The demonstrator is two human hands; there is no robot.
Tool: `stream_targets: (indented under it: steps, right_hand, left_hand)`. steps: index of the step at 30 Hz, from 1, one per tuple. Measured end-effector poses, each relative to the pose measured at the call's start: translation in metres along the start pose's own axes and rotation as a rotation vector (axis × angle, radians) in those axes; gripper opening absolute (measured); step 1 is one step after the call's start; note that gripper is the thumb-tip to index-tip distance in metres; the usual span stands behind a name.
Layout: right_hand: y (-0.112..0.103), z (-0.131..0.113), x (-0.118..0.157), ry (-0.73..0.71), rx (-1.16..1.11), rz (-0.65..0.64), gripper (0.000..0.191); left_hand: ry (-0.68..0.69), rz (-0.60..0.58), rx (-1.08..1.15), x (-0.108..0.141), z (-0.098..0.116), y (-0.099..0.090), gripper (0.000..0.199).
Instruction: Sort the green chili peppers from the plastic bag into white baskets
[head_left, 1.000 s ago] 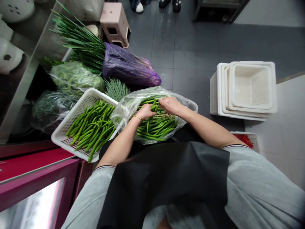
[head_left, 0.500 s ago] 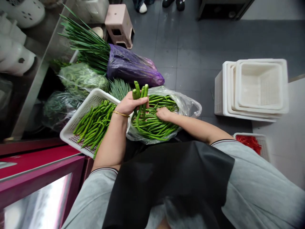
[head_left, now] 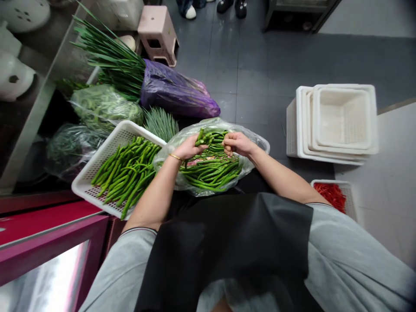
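My left hand point(head_left: 191, 147), with a gold bracelet at its wrist, is closed around a few long green beans point(head_left: 205, 138). Their thick ends poke out past the thumb. To the right, my right hand point(head_left: 237, 144) has its fingers curled in a pinch at the far ends of beans; what exactly lies between the fingertips is partly hidden. Both hands are over a clear plastic bag point(head_left: 195, 128), spread open and filled with more long beans point(head_left: 214, 175). Against the bag's left side, a white perforated basket point(head_left: 85, 174) holds a pile of green beans point(head_left: 128, 171).
Behind the basket lie bagged greens point(head_left: 105, 106) and a purple-wrapped bundle of leafy stalks point(head_left: 178, 89). A pink stool point(head_left: 157, 32) stands further back. On the right are nested white baskets point(head_left: 292, 125) and a basket of red strips point(head_left: 331, 195). Another person's shoes point(head_left: 240, 8) show at the top.
My left hand has lowered the beans it holds down to the bag. My right hand has come up out of the beans and moved slightly right, its fingers now pinched.
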State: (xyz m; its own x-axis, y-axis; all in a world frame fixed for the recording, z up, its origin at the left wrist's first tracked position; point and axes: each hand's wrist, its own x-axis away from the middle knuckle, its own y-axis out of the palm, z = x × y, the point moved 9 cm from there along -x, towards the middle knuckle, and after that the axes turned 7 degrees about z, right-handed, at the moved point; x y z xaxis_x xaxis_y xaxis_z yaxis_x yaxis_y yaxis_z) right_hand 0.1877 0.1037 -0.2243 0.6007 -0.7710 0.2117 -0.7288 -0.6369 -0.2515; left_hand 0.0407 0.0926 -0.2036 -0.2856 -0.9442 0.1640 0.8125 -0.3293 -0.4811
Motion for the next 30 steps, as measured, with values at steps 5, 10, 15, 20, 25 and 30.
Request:
stream_targets:
  steps: [5,10,15,20,25,30]
  right_hand:
    - [0.020,0.051,0.007,0.164,0.673,-0.144,0.019]
    - [0.026,0.053,-0.003,0.134,0.999,-0.235,0.020]
    - [-0.006,-0.020,-0.019,-0.113,0.970,-0.063,0.024]
    - [-0.031,-0.051,-0.014,-0.145,0.693,0.216,0.037]
    - [0.024,0.022,0.014,0.056,0.838,-0.203,0.019]
    - [0.033,0.040,0.015,0.084,0.881,-0.301,0.017]
  left_hand:
    - [-0.028,0.046,-0.057,-0.005,-0.004,-0.017,0.034]
    - [-0.030,-0.029,-0.062,-0.009,-0.007,0.018,0.025]
    - [0.048,-0.010,-0.003,-0.016,0.002,0.031,0.032]
    - [-0.034,0.087,0.070,-0.017,-0.002,0.011,0.035]
    - [-0.029,0.182,0.116,-0.007,0.013,-0.026,0.050]
    - [-0.061,0.086,0.124,0.002,0.023,-0.025,0.031]
